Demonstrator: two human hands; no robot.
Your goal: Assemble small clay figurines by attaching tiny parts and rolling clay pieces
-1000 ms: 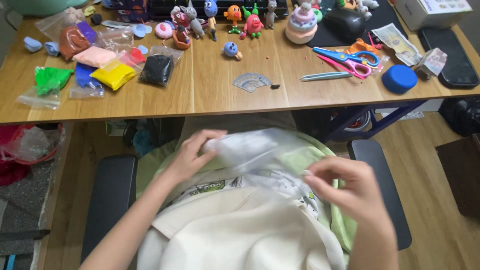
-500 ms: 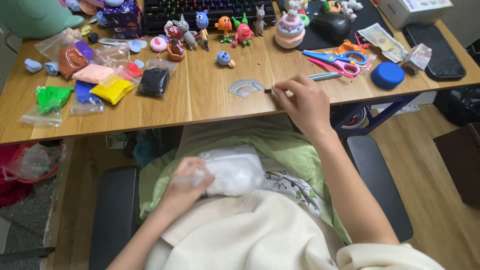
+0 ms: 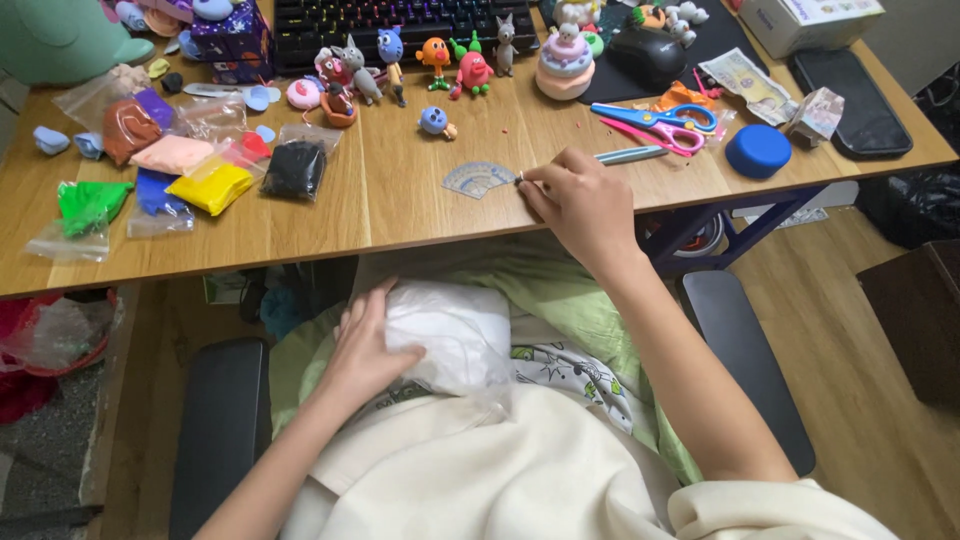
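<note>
My left hand (image 3: 365, 345) rests on a clear plastic bag of white clay (image 3: 450, 335) lying in my lap and grips its left side. My right hand (image 3: 580, 200) reaches onto the wooden table (image 3: 400, 205), its fingertips pinched on something small right beside a small fan-shaped grey piece (image 3: 478, 178). Whether the fingers touch that piece I cannot tell.
Bags of coloured clay (image 3: 210, 185) lie at the table's left. Small clay figures (image 3: 440, 60) stand before a keyboard (image 3: 400, 18). Scissors (image 3: 660, 122), a blue round lid (image 3: 758, 150), a phone (image 3: 860, 85) and a mouse (image 3: 648, 55) sit at the right. Chair armrests (image 3: 215, 430) flank my lap.
My right hand left the bag in my lap and went up to the table beside the fan-shaped piece. My left hand set the bag down on my lap.
</note>
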